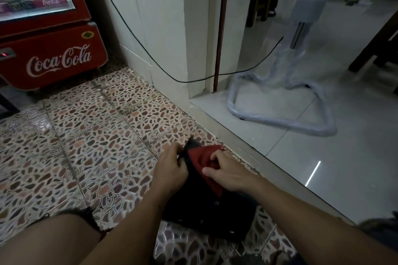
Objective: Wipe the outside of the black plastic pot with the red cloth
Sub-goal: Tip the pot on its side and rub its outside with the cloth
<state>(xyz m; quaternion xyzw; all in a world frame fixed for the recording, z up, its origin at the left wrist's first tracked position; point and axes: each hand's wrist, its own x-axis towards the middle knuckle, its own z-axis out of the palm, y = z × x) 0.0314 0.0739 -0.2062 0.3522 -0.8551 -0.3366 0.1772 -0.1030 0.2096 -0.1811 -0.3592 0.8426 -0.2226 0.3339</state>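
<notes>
The black plastic pot (206,211) lies tilted on the patterned floor between my forearms, its rim pointing away from me. My left hand (172,168) grips the pot's far rim at the left. My right hand (228,172) presses the red cloth (202,161) against the pot's upper outside wall. Part of the cloth hangs down under my right palm. The pot's near side is dark and partly hidden by my arms.
A red Coca-Cola cooler (49,34) stands at the far left. A white wall corner (170,28) with a black cable (150,58) rises ahead. A raised step (258,157) borders the right, with a plastic-wrapped fan stand (280,101) on white tiles beyond. My knee (49,241) is low left.
</notes>
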